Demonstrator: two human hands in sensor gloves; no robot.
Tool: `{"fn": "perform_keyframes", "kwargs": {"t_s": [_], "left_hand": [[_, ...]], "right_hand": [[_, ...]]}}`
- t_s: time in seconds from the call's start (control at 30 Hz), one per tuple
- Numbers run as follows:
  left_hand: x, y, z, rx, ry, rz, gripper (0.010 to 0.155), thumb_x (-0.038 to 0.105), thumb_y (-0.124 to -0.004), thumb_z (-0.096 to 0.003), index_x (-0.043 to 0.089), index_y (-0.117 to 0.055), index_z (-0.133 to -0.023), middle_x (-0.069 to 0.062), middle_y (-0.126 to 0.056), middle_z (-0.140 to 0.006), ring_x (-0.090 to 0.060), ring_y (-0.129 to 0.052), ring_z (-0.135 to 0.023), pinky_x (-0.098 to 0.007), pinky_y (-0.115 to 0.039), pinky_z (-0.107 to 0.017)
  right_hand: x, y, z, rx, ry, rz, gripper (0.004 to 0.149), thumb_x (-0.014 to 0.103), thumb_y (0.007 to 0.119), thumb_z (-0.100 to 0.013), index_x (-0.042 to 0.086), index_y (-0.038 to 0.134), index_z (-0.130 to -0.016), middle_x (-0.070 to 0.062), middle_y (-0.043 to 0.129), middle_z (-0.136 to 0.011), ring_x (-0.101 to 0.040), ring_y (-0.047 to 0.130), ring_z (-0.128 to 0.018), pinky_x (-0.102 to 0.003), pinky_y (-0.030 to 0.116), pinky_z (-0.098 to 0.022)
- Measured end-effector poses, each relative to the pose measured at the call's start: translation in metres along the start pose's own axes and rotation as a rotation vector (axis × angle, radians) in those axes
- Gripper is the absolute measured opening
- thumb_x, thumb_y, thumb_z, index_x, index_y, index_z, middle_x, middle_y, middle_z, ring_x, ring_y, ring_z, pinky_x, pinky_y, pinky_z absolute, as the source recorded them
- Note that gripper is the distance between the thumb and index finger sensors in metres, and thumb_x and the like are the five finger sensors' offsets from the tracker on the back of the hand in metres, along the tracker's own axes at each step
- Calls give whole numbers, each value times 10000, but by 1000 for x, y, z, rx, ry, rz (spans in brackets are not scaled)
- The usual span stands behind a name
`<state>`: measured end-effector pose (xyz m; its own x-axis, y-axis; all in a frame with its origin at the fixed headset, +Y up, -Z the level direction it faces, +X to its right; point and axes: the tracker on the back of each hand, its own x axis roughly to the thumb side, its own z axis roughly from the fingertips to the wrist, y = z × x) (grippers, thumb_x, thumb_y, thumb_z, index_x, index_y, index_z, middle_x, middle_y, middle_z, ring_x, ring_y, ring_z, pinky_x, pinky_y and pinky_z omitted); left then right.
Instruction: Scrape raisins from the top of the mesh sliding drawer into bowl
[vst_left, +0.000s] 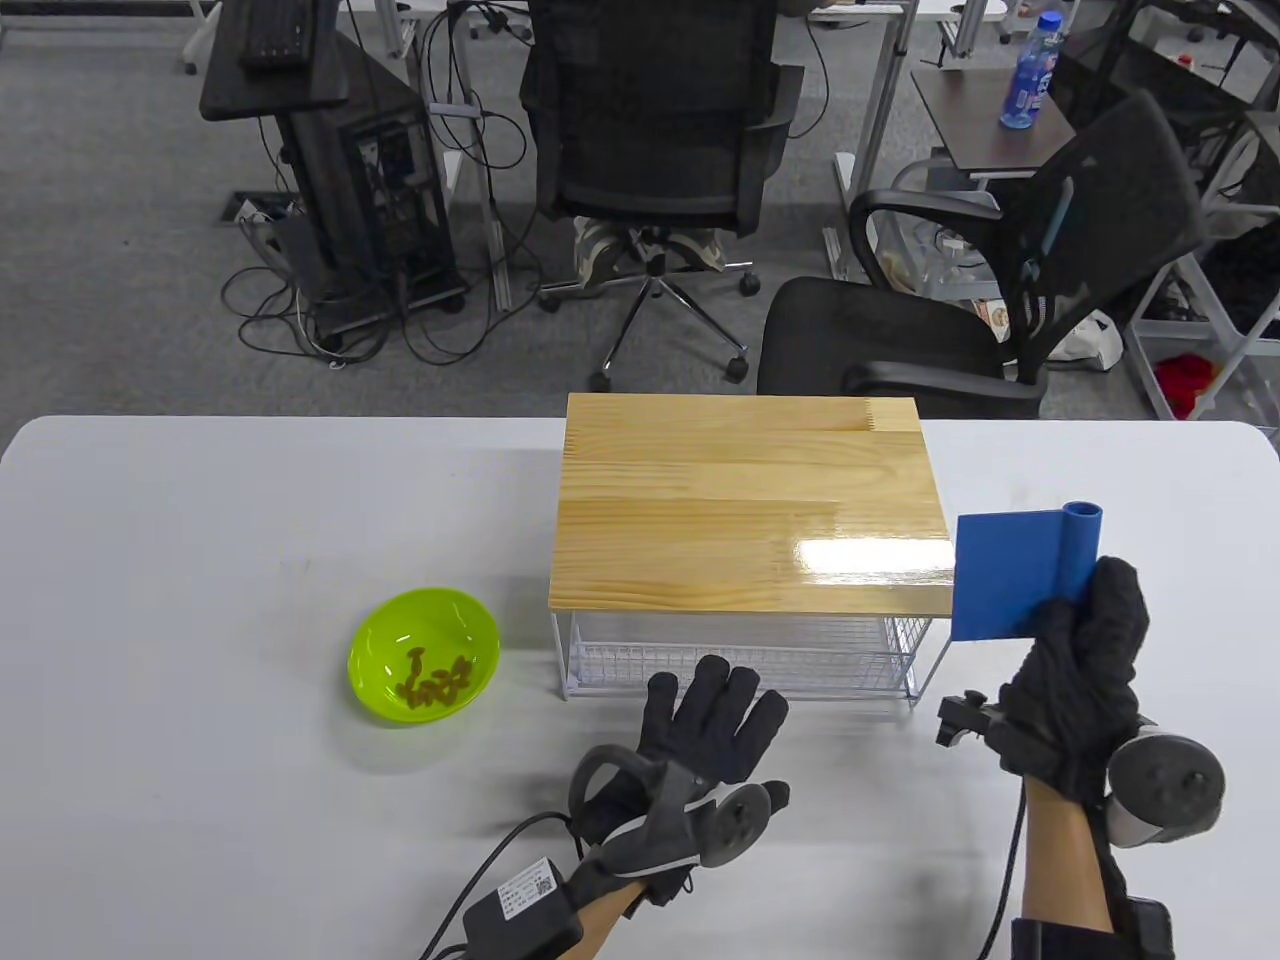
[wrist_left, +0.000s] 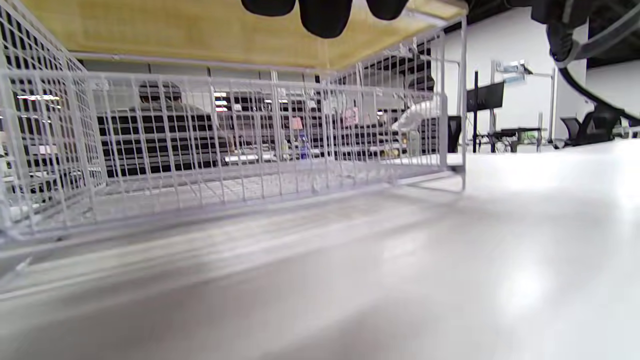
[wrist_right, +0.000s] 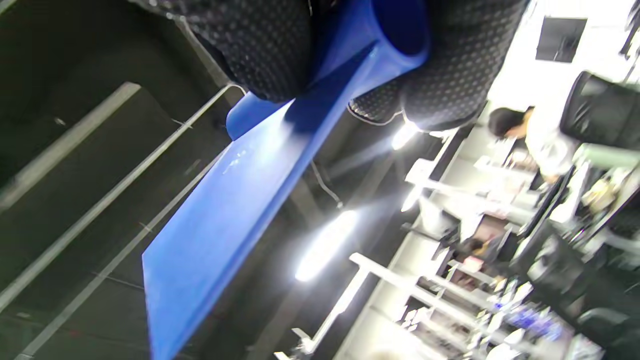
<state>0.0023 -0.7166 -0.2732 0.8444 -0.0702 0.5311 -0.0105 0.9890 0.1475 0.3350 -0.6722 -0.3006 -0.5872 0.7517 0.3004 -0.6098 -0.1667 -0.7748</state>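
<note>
A white mesh sliding drawer (vst_left: 740, 655) (wrist_left: 215, 145) stands mid-table under a bare wooden top (vst_left: 750, 500); I see no raisins on the wood. A lime-green bowl (vst_left: 390, 625) to its left holds several raisins (vst_left: 435, 685). My right hand (vst_left: 1085, 665) grips a blue scraper (vst_left: 1015, 575) (wrist_right: 220, 220) by its tube handle, blade held upright beside the drawer's right front corner. My left hand (vst_left: 715, 725) hovers with fingers spread just in front of the drawer's mesh front; its fingertips (wrist_left: 325, 15) show at the top of the left wrist view.
The white table (vst_left: 200, 560) ends at a far edge just behind the drawer. Behind the table stand two black office chairs (vst_left: 940, 340), with desks and cables on the floor. A person sits at the far desk.
</note>
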Motion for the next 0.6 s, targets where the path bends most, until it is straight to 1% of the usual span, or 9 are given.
{"fn": "perform_keyframes", "kwargs": {"t_s": [0.07, 0.13, 0.23, 0.33, 0.4, 0.43, 0.53, 0.6], "left_hand": [[2, -2, -1, -24, -9, -16, 753, 691, -522, -491, 382, -407, -1168, 5, -478, -1274, -333, -460, -1229, -642, -441, -840], [3, -2, -1, -21, -7, 5, 751, 689, -525, -490, 382, -414, -1166, 8, -487, -1271, -331, -467, -1228, -642, -442, -840], [4, -2, -1, -26, -11, 14, 751, 689, -526, -490, 382, -414, -1166, 8, -491, -1270, -329, -469, -1228, -640, -444, -842], [6, -1, -1, -30, -20, 7, 751, 689, -527, -491, 383, -413, -1167, 13, -491, -1271, -326, -471, -1229, -637, -445, -844], [6, -2, -2, -37, -24, 12, 748, 687, -530, -491, 383, -416, -1165, 18, -496, -1269, -322, -473, -1230, -635, -448, -845], [6, -2, -2, -49, -34, 19, 743, 681, -535, -493, 381, -423, -1163, 16, -507, -1265, -322, -483, -1227, -635, -454, -844], [5, -4, -3, -71, -57, 26, 733, 665, -546, -497, 375, -428, -1160, 20, -517, -1259, -314, -493, -1223, -625, -464, -846], [4, -5, -4, -86, -58, 27, 737, 666, -546, -496, 373, -422, -1161, 24, -517, -1259, -314, -493, -1224, -626, -462, -846]], "right_hand": [[-11, -5, -3, -6, 32, 81, 579, 127, 741, -551, 45, 487, -1065, -274, 487, -1042, -509, 726, -851, -596, 741, -549], [-23, -9, -6, -8, 91, 150, 577, 118, 741, -551, 24, 493, -1063, -295, 490, -1034, -526, 734, -831, -598, 749, -528], [-42, -11, -8, 18, 235, 313, 573, 109, 741, -552, 1, 501, -1061, -321, 497, -1022, -546, 749, -803, -595, 763, -503], [-62, -4, -6, 100, 349, 454, 568, 106, 747, -546, -3, 524, -1057, -327, 512, -1019, -553, 764, -788, -589, 773, -493], [-73, 4, -4, 163, 392, 565, 565, 106, 753, -543, 3, 539, -1056, -324, 525, -1020, -554, 772, -786, -586, 778, -490], [-78, 9, -4, 220, 418, 639, 562, 107, 755, -543, 10, 547, -1056, -319, 530, -1023, -551, 777, -787, -583, 781, -493], [-88, 20, 0, 319, 444, 802, 559, 113, 754, -547, 29, 551, -1061, -312, 538, -1028, -546, 786, -790, -573, 788, -500], [-92, 25, 3, 345, 445, 869, 555, 116, 757, -547, 39, 560, -1060, -308, 546, -1027, -541, 792, -792, -568, 793, -504]]}}
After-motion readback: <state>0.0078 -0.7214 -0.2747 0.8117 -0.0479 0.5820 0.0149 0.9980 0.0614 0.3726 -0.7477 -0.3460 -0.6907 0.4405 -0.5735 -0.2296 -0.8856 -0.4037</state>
